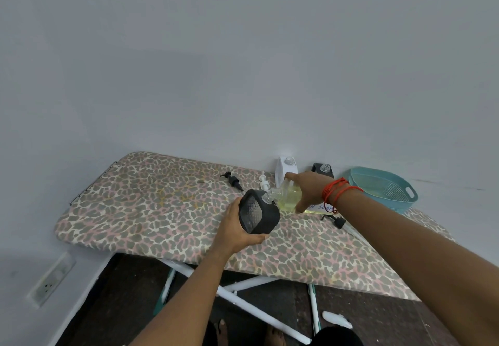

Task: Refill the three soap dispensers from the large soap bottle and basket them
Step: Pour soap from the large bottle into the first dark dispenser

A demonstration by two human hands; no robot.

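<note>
Above the middle of the leopard-print ironing board point(151, 205), the large soap bottle point(290, 197) lies almost level. Its long axis runs right to left, and its clear neck points left and slightly down into the open mouth of a black dispenser point(258, 212). The right hand point(307, 189) grips the bottle from above, fingers wrapped over its body. Pale yellow liquid pools along the bottle's lower side. The wrist, with its red thread bracelet point(337, 191), covers most of the handwritten label.

The left hand point(237, 226) cups the black dispenser from below and behind, tilting it so its neck leans up and to the right to meet the bottle. The level inside this dispenser is hard to make out through its dark, textured window.

At the back edge of the board stand a white dispenser point(286, 168) and a second black dispenser point(322, 170), both uncapped and upright, with their lower parts hidden behind the right hand. A teal basket point(378, 186) sits to their right, showing its perforated floor.

Three loose pumps lie on the board: one black pump point(233, 180), one white pump point(263, 180), and another black pump point(337, 220) partly under the right forearm.
</note>
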